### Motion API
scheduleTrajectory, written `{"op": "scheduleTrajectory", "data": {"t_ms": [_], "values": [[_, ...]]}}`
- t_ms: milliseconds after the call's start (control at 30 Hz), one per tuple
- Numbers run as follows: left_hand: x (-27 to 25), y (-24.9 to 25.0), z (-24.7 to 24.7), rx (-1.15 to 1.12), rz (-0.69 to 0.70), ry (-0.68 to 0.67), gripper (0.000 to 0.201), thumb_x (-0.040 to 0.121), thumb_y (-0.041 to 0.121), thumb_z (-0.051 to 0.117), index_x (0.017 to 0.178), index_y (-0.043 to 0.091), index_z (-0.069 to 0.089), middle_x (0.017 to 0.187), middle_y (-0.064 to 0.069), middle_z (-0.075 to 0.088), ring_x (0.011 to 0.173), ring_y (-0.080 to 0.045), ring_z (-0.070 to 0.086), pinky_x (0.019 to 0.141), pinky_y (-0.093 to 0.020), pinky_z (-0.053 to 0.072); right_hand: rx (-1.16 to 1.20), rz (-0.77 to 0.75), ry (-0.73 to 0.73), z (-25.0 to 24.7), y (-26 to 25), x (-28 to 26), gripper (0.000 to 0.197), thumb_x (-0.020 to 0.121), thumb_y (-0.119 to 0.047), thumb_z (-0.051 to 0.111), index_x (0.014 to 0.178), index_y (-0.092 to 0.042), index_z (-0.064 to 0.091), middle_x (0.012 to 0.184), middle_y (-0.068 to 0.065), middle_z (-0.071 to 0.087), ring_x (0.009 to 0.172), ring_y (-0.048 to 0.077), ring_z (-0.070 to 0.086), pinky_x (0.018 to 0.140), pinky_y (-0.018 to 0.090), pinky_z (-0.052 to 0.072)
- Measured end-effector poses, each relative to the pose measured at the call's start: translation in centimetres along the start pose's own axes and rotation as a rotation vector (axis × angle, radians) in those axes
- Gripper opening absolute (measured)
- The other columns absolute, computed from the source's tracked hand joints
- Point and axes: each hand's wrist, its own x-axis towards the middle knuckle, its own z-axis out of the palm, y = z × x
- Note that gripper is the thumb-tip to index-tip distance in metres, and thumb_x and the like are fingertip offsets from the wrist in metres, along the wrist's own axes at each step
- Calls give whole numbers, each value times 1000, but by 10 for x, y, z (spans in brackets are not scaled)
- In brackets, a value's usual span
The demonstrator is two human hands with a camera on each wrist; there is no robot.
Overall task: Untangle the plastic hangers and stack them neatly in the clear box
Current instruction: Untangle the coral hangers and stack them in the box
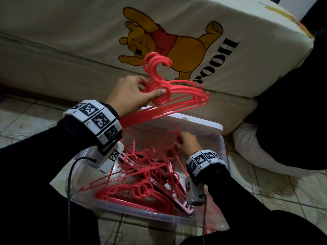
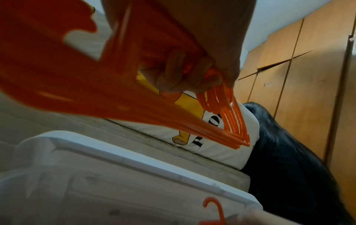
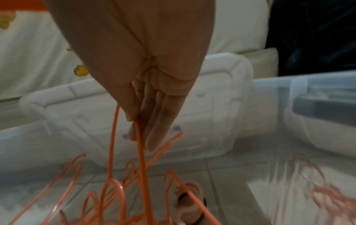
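Note:
My left hand [image 1: 141,92] grips a lined-up bundle of several coral-pink plastic hangers [image 1: 178,92] by their necks, held in the air above the far side of the clear box [image 1: 141,212]. The left wrist view shows my fingers [image 2: 173,71] curled round the bundle [image 2: 227,115]. A tangled heap of more pink hangers [image 1: 146,177] lies inside the box. My right hand [image 1: 185,144] reaches into the box and pinches a thin hanger [image 1: 174,135] at the heap's far edge. In the right wrist view my fingers [image 3: 154,121] nip the hanger's wire [image 3: 141,152].
The box's white lid [image 1: 194,122] leans behind it against a mattress [image 1: 88,41] with a cartoon bear print. A black bag [image 1: 292,112] and a white bundle [image 1: 261,156] lie to the right. The floor [image 1: 23,117] is tiled. Wooden cupboard doors [image 2: 308,68] stand beyond.

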Motion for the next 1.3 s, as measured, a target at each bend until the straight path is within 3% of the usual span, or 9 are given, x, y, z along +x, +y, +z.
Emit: {"op": "scheduleTrajectory", "data": {"t_ms": [67, 133, 267, 433, 633, 900, 1033, 1200, 1300], "values": [[1, 0, 0, -13, -4, 27, 45, 69, 65, 67, 88, 24, 67, 69, 14, 63, 65, 2, 58, 59, -17, 38, -3, -6, 38, -5, 1, 1, 14, 87, -10, 59, 97, -4, 66, 101, 16, 69, 100, 30, 63, 86, 33, 48], [2, 0, -1, -34, -6, 33, 43, 69, 64, 68, 90, 27, 68, 73, 18, 62, 70, 4, 56, 62, -19, 40, 9, 8, 58, -8, 3, 2, 13, 87, -10, 57, 96, -4, 66, 99, 16, 69, 99, 31, 63, 88, 38, 49], [2, 0, -3, -8, 21, 21, 47, 66, 68, 67, 95, 32, 67, 80, 22, 64, 80, 6, 58, 70, -21, 43, 12, 37, 85, -3, 9, 0, 16, 85, -5, 58, 98, -7, 68, 98, 14, 71, 98, 28, 64, 86, 32, 48], [1, -3, -3, -33, 25, 16, 41, 71, 61, 67, 99, 32, 70, 86, 21, 66, 88, -3, 62, 76, -25, 45, 30, 22, 116, 5, 8, 0, 14, 85, -8, 60, 97, -9, 68, 94, 13, 71, 93, 29, 65, 82, 32, 49], [2, -2, -1, -68, -4, -17, 49, 67, 62, 64, 102, 28, 70, 92, 14, 70, 92, -7, 64, 90, -40, 50, 72, 59, 179, 4, 11, 4, 11, 83, -4, 59, 90, -6, 67, 87, 18, 70, 86, 30, 65, 74, 29, 45], [3, -2, -6, -85, -14, 15, 38, 72, 56, 67, 96, 26, 70, 87, 15, 68, 87, -6, 63, 86, -35, 50, 16, 55, 151, -15, 6, 7, 8, 85, -10, 60, 90, -9, 66, 90, 16, 70, 91, 30, 65, 83, 34, 50], [5, -3, -7, -106, 11, 48, 37, 72, 53, 71, 97, 26, 69, 88, 13, 69, 88, -7, 64, 83, -31, 50, -37, -16, 161, -34, -2, -3, 11, 84, -7, 56, 88, -9, 66, 88, 18, 69, 91, 33, 63, 79, 34, 49], [5, -2, -9, -186, 38, 83, 61, 60, 69, 70, 104, 26, 68, 95, 11, 70, 91, -4, 65, 83, -27, 51, -97, -120, 149, -60, -11, -22, 11, 85, -7, 53, 87, -10, 63, 88, 14, 68, 91, 32, 61, 77, 31, 46], [7, -4, -11, -196, 11, 86, 62, 53, 78, 65, 94, 32, 66, 88, 16, 69, 83, 4, 64, 72, -17, 48, -22, -217, 131, -78, -21, -32, 4, 83, -8, 62, 82, -11, 63, 81, 10, 70, 80, 28, 66, 77, 36, 50]]}}
